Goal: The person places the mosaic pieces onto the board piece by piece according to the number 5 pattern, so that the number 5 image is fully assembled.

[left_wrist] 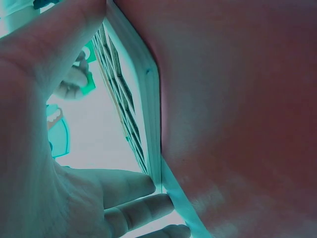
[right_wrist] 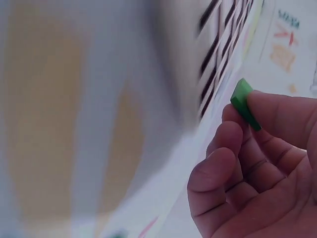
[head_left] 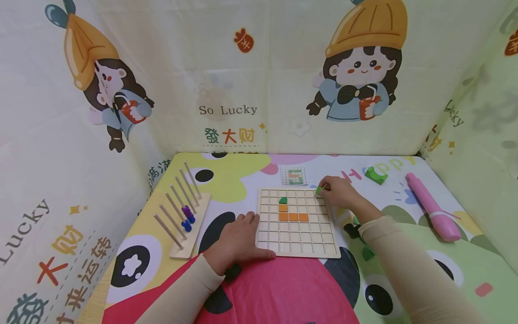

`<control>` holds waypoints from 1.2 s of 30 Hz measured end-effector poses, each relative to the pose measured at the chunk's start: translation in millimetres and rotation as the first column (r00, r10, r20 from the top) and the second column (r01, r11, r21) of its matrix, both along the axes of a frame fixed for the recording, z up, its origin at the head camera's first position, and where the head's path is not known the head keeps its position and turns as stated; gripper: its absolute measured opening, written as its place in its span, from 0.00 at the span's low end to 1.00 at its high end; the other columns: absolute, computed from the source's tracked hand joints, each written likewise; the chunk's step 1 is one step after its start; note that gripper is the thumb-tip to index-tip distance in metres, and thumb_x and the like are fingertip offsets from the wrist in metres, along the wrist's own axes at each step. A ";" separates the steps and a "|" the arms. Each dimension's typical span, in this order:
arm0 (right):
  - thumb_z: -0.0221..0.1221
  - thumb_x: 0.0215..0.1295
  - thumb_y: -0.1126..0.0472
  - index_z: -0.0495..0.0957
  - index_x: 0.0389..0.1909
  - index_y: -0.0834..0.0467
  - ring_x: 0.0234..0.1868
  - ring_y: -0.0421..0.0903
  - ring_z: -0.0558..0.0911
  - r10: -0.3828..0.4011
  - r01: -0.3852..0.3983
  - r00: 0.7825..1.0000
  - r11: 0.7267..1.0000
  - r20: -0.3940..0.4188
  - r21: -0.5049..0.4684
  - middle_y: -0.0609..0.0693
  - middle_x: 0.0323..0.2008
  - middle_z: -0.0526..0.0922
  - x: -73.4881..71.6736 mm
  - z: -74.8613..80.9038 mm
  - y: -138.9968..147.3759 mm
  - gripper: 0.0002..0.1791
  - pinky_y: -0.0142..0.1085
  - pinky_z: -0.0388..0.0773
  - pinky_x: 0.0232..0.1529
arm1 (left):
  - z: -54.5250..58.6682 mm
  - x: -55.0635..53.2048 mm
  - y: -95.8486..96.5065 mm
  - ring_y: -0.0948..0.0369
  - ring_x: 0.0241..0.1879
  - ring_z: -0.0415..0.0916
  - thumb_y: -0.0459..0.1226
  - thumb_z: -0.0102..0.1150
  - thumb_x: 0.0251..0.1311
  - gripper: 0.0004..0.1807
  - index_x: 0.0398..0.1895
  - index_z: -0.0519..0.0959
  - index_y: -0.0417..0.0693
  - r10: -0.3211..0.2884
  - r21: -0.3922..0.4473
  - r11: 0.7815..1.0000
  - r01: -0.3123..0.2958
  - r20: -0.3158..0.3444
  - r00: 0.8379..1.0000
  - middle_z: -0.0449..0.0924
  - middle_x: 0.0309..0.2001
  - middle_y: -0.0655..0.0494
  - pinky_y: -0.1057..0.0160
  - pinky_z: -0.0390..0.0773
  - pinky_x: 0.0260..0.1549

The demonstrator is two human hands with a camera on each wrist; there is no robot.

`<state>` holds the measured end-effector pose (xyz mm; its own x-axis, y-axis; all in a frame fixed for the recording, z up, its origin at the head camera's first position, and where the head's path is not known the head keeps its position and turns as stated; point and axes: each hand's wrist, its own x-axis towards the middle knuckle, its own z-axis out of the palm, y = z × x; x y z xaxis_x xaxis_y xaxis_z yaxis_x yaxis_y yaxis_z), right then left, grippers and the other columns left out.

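Note:
A square wooden grid board (head_left: 297,243) lies on the table between my hands. On it, a green tile with a rounded corner (head_left: 283,200) sits above several orange square tiles (head_left: 293,217) in an L shape. My left hand (head_left: 238,238) rests at the board's near left corner, its thumb along the front edge and its fairly straight fingers against the left side. Over the far right corner, my right hand (head_left: 337,191) pinches a small green tile (right_wrist: 241,96) between thumb and index finger. The other fingers of that hand curl loosely in the right wrist view.
Behind the board lies a printed grid pattern card (head_left: 294,176). To the left stands a wooden peg rack (head_left: 202,211) with purple and blue beads (head_left: 187,216). A green block (head_left: 376,175) and a pink cylinder (head_left: 433,207) are at right; green pieces (head_left: 367,253) lie by my right forearm.

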<state>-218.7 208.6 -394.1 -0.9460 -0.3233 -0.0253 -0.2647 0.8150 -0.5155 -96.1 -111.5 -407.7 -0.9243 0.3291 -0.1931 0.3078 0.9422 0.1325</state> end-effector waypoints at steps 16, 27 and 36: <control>0.60 0.71 0.62 0.83 0.46 0.56 0.38 0.48 0.77 0.109 -0.109 0.990 0.994 0.085 -0.007 0.50 0.35 0.83 -0.4 -5.1 -67.4 0.07 0.44 0.75 0.46 | 1.9 -0.9 0.8 0.50 0.68 0.68 0.78 0.65 0.41 0.67 0.78 0.64 0.45 -0.003 -0.011 1.000 0.003 0.011 1.000 0.68 0.74 0.48 0.49 0.84 0.52; 0.61 0.71 0.62 0.84 0.44 0.56 0.40 0.48 0.77 0.109 -0.111 0.989 0.994 0.095 0.021 0.49 0.37 0.84 -1.1 -4.5 -76.6 0.05 0.45 0.76 0.48 | 4.0 -0.6 -0.1 0.51 0.65 0.70 0.77 0.66 0.41 0.66 0.77 0.66 0.44 -0.013 -0.017 1.000 0.013 0.001 1.000 0.69 0.71 0.48 0.51 0.85 0.49; 0.62 0.70 0.62 0.87 0.42 0.58 0.36 0.46 0.79 0.126 -0.129 0.991 0.985 0.036 0.114 0.49 0.34 0.87 -1.3 -4.0 -83.1 0.06 0.43 0.79 0.44 | 5.5 -0.3 -0.6 0.50 0.67 0.70 0.76 0.67 0.40 0.66 0.77 0.65 0.44 -0.006 -0.003 1.000 0.006 0.012 1.000 0.69 0.72 0.47 0.49 0.85 0.51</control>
<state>-220.0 125.6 -398.1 -0.8956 -0.4343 -0.0964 -0.3565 0.8303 -0.4283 -96.4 -112.1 -402.2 -0.9200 0.3343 -0.2046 0.3122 0.9406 0.1334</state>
